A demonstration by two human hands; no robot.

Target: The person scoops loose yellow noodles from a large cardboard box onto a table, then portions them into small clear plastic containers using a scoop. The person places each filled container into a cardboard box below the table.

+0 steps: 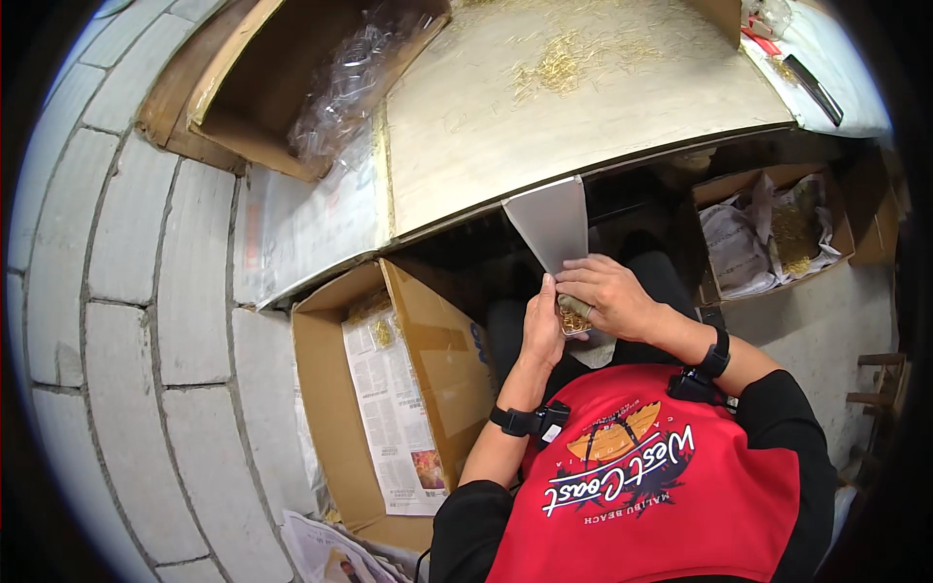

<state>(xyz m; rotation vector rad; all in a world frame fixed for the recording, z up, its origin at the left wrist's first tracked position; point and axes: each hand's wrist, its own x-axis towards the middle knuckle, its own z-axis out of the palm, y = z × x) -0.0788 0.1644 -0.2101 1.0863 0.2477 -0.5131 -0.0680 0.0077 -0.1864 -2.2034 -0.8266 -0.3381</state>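
Note:
In front of my lap, my left hand (542, 328) is closed around the left side of a small clear box (572, 324) filled with thin gold-coloured wire pieces. My right hand (610, 296) curls over the box from the right, its fingers across the top. One of its fingertips wears a pale cover. Just beyond my fingers, a grey-white chute (550, 222) slopes down from the table edge, its narrow end close to the right fingertips. Whether those fingers also touch the chute I cannot tell.
Gold wire pieces (562, 66) lie heaped on the table (466, 146). Clear plastic cases (345, 87) fill a cardboard box at the far left. A newspaper-lined carton (437, 340) stands left of my lap, another carton (777, 282) at right. A black tool (814, 89) lies far right.

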